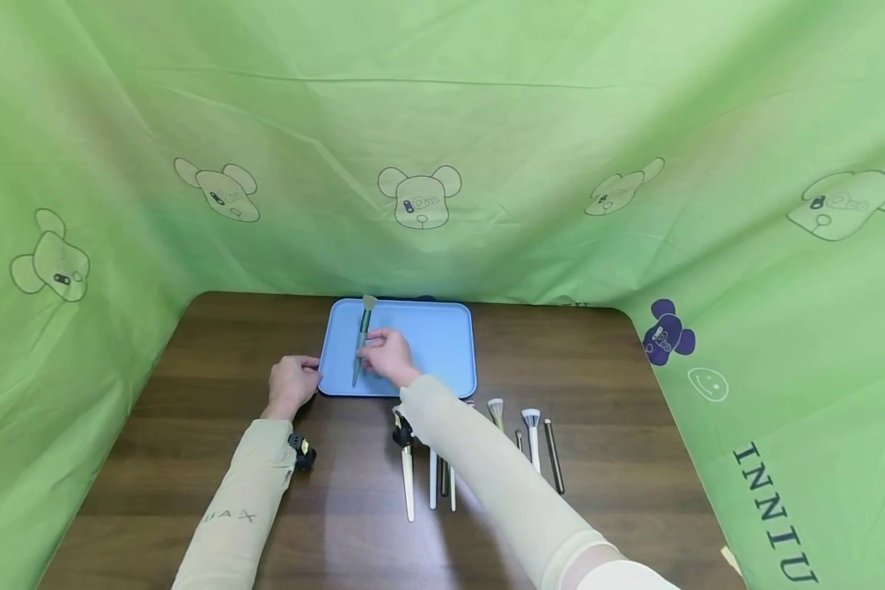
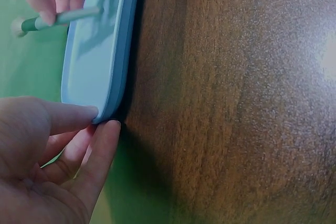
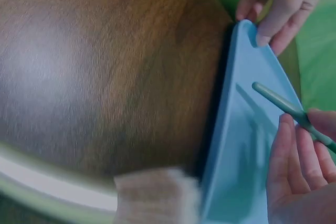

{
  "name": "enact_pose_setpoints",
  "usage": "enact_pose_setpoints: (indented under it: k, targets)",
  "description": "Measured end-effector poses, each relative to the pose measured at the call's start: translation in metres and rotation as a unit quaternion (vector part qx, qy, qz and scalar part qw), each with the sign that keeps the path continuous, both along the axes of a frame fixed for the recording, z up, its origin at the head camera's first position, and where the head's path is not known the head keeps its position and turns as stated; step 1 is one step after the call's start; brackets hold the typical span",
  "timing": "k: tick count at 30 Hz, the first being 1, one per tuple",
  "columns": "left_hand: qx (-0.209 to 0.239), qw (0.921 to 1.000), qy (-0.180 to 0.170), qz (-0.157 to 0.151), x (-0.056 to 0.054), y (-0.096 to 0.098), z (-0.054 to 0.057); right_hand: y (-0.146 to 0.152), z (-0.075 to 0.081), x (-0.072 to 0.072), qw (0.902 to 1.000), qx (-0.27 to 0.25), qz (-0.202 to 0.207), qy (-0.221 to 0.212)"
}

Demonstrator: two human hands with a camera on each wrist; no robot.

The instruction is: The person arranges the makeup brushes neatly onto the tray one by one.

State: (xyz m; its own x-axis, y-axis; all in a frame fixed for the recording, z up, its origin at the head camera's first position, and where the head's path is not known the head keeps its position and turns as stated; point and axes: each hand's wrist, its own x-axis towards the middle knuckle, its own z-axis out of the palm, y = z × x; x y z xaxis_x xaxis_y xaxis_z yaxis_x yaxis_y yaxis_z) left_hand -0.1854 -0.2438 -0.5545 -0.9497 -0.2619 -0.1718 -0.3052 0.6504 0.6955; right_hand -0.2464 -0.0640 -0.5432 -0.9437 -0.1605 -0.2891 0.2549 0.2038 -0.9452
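Observation:
A blue rectangular tray (image 1: 442, 344) lies at the far edge of the table. My left hand (image 1: 292, 383) pinches its near left corner, thumb over the rim (image 2: 96, 112) and fingers against the outside. Over the tray's left part, my right hand (image 1: 388, 354) holds a green makeup brush (image 1: 365, 321) between thumb and fingertips. The brush slants with its bristles towards the back and its handle end (image 3: 261, 88) towards me. In the right wrist view the handle casts a shadow on the tray floor.
Several more makeup brushes lie on the wooden table (image 1: 354, 524), among them a white-handled one (image 1: 409, 487), a white one with a fluffy head (image 1: 533, 438) and a slim dark one (image 1: 555, 459). My right forearm covers part of them. A green curtain (image 1: 516, 246) surrounds the table.

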Motion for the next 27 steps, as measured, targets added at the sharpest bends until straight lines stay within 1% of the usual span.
enact_pose_setpoints:
  k: [2, 4, 10, 15, 17, 21, 24, 27]
  targets:
    - [-0.003, 1.0000, 0.002, -0.001, 0.000, 0.000, 0.000, -0.005, -0.002, 0.001, 0.9999, -0.003, -0.011, 0.000]
    - [-0.010, 0.9999, 0.008, -0.002, 0.000, 0.000, 0.000, -0.010, -0.003, 0.003, 0.9999, -0.006, -0.012, -0.001]
    - [-0.026, 0.9992, 0.029, -0.009, -0.001, 0.000, 0.000, -0.024, -0.004, 0.011, 1.0000, 0.006, 0.002, 0.000]
    - [-0.023, 0.9991, 0.034, -0.009, -0.001, -0.001, 0.001, -0.029, -0.002, 0.015, 0.9999, 0.015, 0.004, -0.001]
    - [-0.024, 0.9991, 0.033, -0.009, -0.001, -0.002, 0.001, -0.029, -0.003, 0.015, 0.9998, 0.020, 0.000, -0.006]
    - [-0.025, 0.9992, 0.032, -0.006, -0.001, -0.002, 0.001, -0.030, -0.009, 0.010, 0.9991, 0.035, -0.009, -0.023]
    - [-0.023, 0.9993, 0.028, -0.004, -0.001, -0.001, 0.000, -0.032, -0.014, 0.006, 0.9977, 0.056, -0.014, -0.037]
    - [-0.021, 0.9994, 0.026, -0.004, -0.001, -0.001, -0.002, -0.035, -0.017, 0.005, 0.9956, 0.083, -0.021, -0.040]
